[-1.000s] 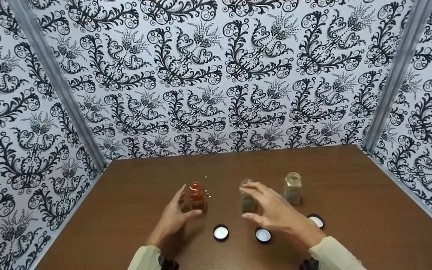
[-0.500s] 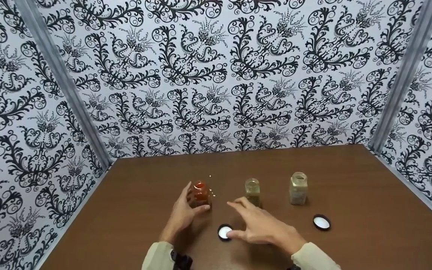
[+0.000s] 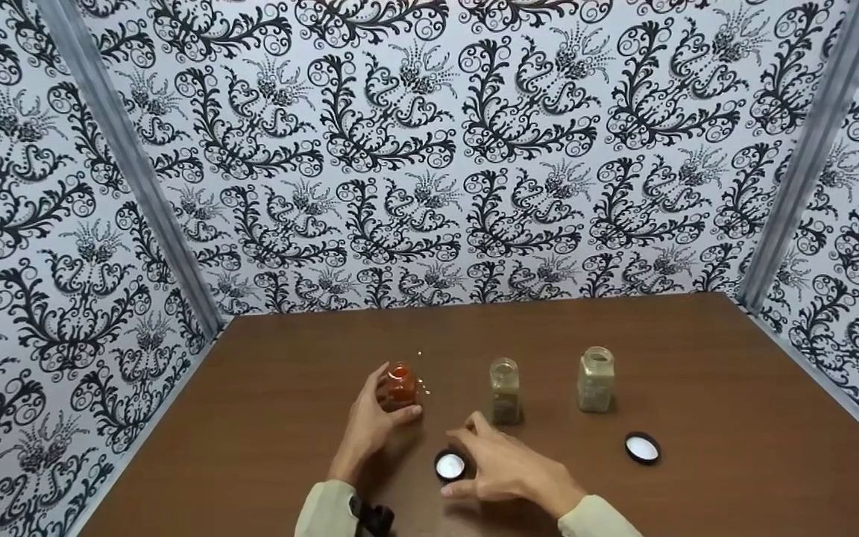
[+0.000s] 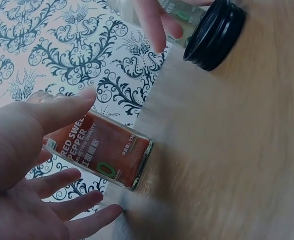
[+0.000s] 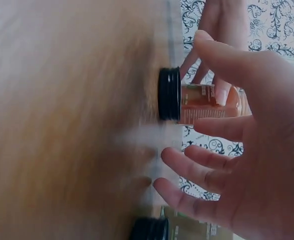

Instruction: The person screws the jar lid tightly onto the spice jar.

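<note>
My left hand (image 3: 371,426) holds a glass jar of red powder (image 3: 401,388), labelled red sweet pepper, between thumb and index finger; its other fingers are spread in the left wrist view. The uncapped jar (image 4: 107,145) stands upright on the table. My right hand (image 3: 508,464) hovers low around a black screw lid (image 3: 450,467), which lies white inside up. In the right wrist view the lid (image 5: 169,95) sits between thumb and forefinger, with gaps beside it. A second lid (image 5: 149,229) shows at the bottom there; the right hand hides it in the head view.
An uncapped spice jar with greenish contents (image 3: 505,395) stands behind my right hand. Farther right is another uncapped jar, pale greenish (image 3: 596,380), with a third lid (image 3: 642,447) in front. Pale crumbs (image 3: 424,386) lie beside the red jar. Patterned walls (image 3: 429,186) enclose the brown table (image 3: 288,373).
My right hand has moved from beside the middle jar down and left to the lid nearest the red jar. The left hand has closed in on the red jar. The view has shifted slightly.
</note>
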{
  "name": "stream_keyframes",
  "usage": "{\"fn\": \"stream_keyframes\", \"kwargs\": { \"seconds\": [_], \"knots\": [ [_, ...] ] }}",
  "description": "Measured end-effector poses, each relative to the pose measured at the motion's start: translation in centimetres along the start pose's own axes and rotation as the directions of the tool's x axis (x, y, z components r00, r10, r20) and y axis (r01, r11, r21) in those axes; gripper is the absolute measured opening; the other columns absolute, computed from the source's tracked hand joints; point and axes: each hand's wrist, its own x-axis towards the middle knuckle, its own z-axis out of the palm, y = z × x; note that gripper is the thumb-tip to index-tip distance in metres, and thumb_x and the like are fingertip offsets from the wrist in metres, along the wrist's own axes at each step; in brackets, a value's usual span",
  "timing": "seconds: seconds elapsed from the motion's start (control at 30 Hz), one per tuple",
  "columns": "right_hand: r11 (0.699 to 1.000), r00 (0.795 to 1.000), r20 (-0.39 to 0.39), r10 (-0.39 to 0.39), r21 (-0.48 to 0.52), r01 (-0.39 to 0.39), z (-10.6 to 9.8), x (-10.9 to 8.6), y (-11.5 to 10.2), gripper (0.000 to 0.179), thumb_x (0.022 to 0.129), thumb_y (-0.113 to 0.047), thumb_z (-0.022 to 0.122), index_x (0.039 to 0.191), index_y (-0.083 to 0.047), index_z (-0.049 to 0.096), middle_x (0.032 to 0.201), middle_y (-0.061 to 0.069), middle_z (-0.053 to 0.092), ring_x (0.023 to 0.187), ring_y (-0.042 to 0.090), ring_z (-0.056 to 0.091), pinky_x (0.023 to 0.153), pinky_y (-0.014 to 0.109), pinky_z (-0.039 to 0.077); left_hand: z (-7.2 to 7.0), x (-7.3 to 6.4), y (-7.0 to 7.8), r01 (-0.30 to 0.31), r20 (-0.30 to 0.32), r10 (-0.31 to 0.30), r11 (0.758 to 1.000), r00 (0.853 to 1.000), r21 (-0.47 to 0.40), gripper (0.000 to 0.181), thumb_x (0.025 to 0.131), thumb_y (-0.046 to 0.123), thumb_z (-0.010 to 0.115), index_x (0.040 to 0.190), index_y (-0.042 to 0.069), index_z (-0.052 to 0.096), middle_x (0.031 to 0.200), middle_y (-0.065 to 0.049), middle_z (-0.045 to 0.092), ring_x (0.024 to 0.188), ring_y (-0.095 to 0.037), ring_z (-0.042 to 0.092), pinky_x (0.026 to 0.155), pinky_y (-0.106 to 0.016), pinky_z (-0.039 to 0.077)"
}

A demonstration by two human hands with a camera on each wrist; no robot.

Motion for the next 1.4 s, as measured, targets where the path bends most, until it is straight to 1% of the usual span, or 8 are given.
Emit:
{"fn": "stream_keyframes", "kwargs": {
  "seconds": [0.33, 0.53, 0.67, 0.8, 0.97, 1.1, 1.2, 1.4],
  "knots": [
    [1.0, 0.999, 0.019, 0.026, 0.006, -0.026, 0.7, 0.5, -1.2, 0.068, 0.076, -0.051, 0.084, 0.129, -0.016, 0.06, 0.11, -0.001, 0.046, 0.1, 0.018, 0.057, 0.088, 0.037, 0.053, 0.6, 0.2, -0.3, 0.006, -0.026, -0.006, 1.0, 1.0, 0.012, 0.078, 0.082, 0.015, 0.083, 0.147, 0.003, 0.042, 0.133, -0.025, 0.062, 0.116, -0.037, 0.066, 0.099, -0.048, 0.053],
    [0.998, 1.0, 0.001, 0.009, -0.062, -0.009, 0.3, 0.7, -1.5, 0.059, 0.074, -0.043, 0.088, 0.121, -0.017, 0.063, 0.111, 0.003, 0.049, 0.098, 0.021, 0.059, 0.085, 0.038, 0.053, 0.8, 0.4, -0.3, -0.005, -0.052, 0.005, 1.0, 0.999, 0.002, 0.074, 0.083, 0.012, 0.082, 0.145, 0.001, 0.044, 0.13, -0.028, 0.063, 0.114, -0.038, 0.066, 0.097, -0.048, 0.055],
    [0.994, 1.0, 0.026, 0.0, -0.111, 0.003, 0.1, 0.9, -1.8, 0.053, 0.075, -0.041, 0.087, 0.117, -0.017, 0.064, 0.115, 0.007, 0.053, 0.094, 0.023, 0.061, 0.08, 0.038, 0.053, 0.8, 0.4, -0.5, 0.006, -0.067, -0.005, 1.0, 0.998, 0.025, 0.073, 0.084, 0.016, 0.081, 0.145, 0.003, 0.044, 0.132, -0.027, 0.062, 0.116, -0.039, 0.066, 0.096, -0.047, 0.056],
    [0.989, 0.998, 0.058, 0.024, -0.145, -0.015, 0.1, 1.1, -1.9, 0.051, 0.078, -0.041, 0.085, 0.117, -0.016, 0.064, 0.128, 0.015, 0.057, 0.106, 0.032, 0.064, 0.088, 0.045, 0.055, 0.9, 0.3, -0.7, 0.011, -0.063, -0.008, 0.999, 0.998, 0.05, 0.072, 0.085, 0.018, 0.08, 0.146, 0.003, 0.044, 0.133, -0.027, 0.061, 0.118, -0.04, 0.064, 0.096, -0.048, 0.056],
    [0.982, 0.998, 0.049, 0.03, -0.187, -0.021, -0.1, 1.3, -2.0, 0.048, 0.08, -0.037, 0.084, 0.115, -0.012, 0.064, 0.131, 0.019, 0.061, 0.116, 0.035, 0.063, 0.096, 0.048, 0.053, 1.0, 0.3, -0.7, -0.004, -0.059, 0.007, 0.999, 0.998, 0.044, 0.071, 0.085, 0.02, 0.08, 0.145, 0.003, 0.045, 0.133, -0.027, 0.061, 0.119, -0.039, 0.064, 0.096, -0.048, 0.056],
    [0.985, 1.0, 0.016, -0.021, -0.171, 0.023, -0.4, 1.4, -2.2, 0.051, 0.085, -0.031, 0.08, 0.131, -0.017, 0.062, 0.121, 0.011, 0.061, 0.102, 0.025, 0.064, 0.089, 0.04, 0.055, 0.9, 0.3, -0.7, -0.019, -0.055, 0.021, 0.999, 0.998, 0.032, 0.07, 0.085, 0.02, 0.079, 0.144, 0.002, 0.045, 0.134, -0.028, 0.06, 0.119, -0.041, 0.063, 0.096, -0.048, 0.056],
    [0.985, 0.998, -0.011, -0.058, -0.162, 0.056, -0.7, 1.6, -2.3, 0.053, 0.086, -0.026, 0.077, 0.138, -0.026, 0.061, 0.106, 0.002, 0.055, 0.083, 0.013, 0.055, 0.077, 0.032, 0.052, 0.8, 0.2, -0.8, -0.035, -0.037, 0.036, 0.999, 0.999, 0.022, 0.07, 0.086, 0.019, 0.078, 0.144, 0.001, 0.044, 0.132, -0.029, 0.061, 0.118, -0.042, 0.064, 0.095, -0.048, 0.056],
    [0.987, 0.994, -0.051, -0.098, -0.134, 0.091, -1.1, 1.7, -2.3, 0.039, 0.083, -0.022, 0.075, 0.122, -0.019, 0.069, 0.101, 0.001, 0.051, 0.078, 0.011, 0.054, 0.072, 0.029, 0.051, 0.9, 0.1, -1.1, -0.044, -0.029, 0.044, 0.999, 0.999, 0.008, 0.07, 0.086, 0.018, 0.078, 0.145, 0.001, 0.044, 0.13, -0.029, 0.062, 0.116, -0.041, 0.065, 0.094, -0.048, 0.056]
  ]
}}
